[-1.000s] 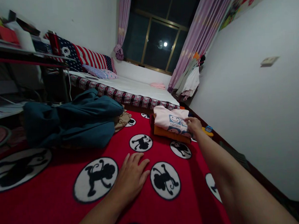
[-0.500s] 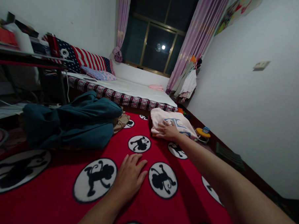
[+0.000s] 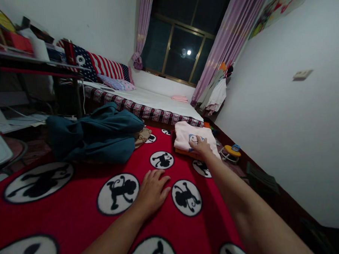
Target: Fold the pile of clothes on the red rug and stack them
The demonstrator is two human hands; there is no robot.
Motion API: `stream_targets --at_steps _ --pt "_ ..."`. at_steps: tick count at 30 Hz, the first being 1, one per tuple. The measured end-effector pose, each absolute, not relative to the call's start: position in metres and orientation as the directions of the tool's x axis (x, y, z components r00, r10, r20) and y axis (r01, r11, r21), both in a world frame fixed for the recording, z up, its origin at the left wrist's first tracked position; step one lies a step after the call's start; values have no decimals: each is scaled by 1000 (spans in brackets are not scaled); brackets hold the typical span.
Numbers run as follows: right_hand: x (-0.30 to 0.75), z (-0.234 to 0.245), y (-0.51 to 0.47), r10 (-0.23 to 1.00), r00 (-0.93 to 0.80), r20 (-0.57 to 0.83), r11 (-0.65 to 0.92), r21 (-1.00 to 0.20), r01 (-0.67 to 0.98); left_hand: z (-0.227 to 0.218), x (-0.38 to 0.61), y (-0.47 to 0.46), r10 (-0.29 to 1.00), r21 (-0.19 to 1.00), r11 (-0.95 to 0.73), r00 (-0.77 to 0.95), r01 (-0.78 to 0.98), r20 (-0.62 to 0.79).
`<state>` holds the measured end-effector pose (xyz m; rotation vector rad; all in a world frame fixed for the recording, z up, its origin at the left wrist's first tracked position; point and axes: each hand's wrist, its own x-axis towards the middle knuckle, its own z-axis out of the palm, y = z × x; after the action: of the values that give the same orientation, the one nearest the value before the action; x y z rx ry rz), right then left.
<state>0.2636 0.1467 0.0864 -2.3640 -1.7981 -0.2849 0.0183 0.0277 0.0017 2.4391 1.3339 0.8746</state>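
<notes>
My left hand (image 3: 152,189) lies flat on a red blanket (image 3: 85,198) printed with black monkeys in white circles; its fingers are stretched out and it holds nothing. My right hand (image 3: 200,146) reaches farther forward and rests on a folded pale pink shirt (image 3: 182,135) with a cartoon print. Its fingers are spread over the print. The shirt tops a small pile of folded clothes, with an orange edge (image 3: 184,153) showing beneath. To the left on the blanket sits a rumpled heap of dark teal clothing (image 3: 102,133), with a tan patterned cloth (image 3: 142,136) by its right end.
A second bed (image 3: 151,96) with a white sheet stands under the window (image 3: 182,44). At left is a cluttered desk (image 3: 28,60). On the right, a yellow-topped stool (image 3: 232,150) stands between blanket and wall. Clothes (image 3: 216,95) hang beside the purple curtain (image 3: 224,38).
My right hand has slid a little right across the pink shirt, whose near right part looks drawn in. The left hand stays on the blanket. The camera view has shifted slightly left.
</notes>
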Motion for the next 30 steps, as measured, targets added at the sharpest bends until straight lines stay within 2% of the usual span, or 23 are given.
stream_targets --at_steps 2,4,7,9,15,21,25,27,30 --pt "245 63 129 874 330 356 -343 -27 939 1 18 28 816 459 -571 409 681 409" --pt "224 37 107 902 245 356 -267 14 964 1 17 28 811 459 -577 406 676 421" --pt "198 9 74 978 187 92 -185 -30 982 0 16 27 806 460 -582 400 670 436" --pt "185 4 53 985 168 38 -166 -37 985 0 15 26 808 468 -578 392 668 439" --pt "165 4 2 976 169 135 -170 -7 985 1 8 26 821 528 -563 354 635 449" --pt "170 1 -11 975 136 176 -110 -150 983 2 2 9 809 469 -573 371 673 455" --pt "175 0 -9 973 140 186 -97 -222 970 42 -34 15 730 246 -598 393 763 559" --pt "175 0 -9 970 142 198 -93 -238 967 74 -66 38 729 223 -546 326 808 602" --pt "175 -2 -9 967 142 213 -86 -253 964 116 -119 89 763 249 -364 134 897 633"
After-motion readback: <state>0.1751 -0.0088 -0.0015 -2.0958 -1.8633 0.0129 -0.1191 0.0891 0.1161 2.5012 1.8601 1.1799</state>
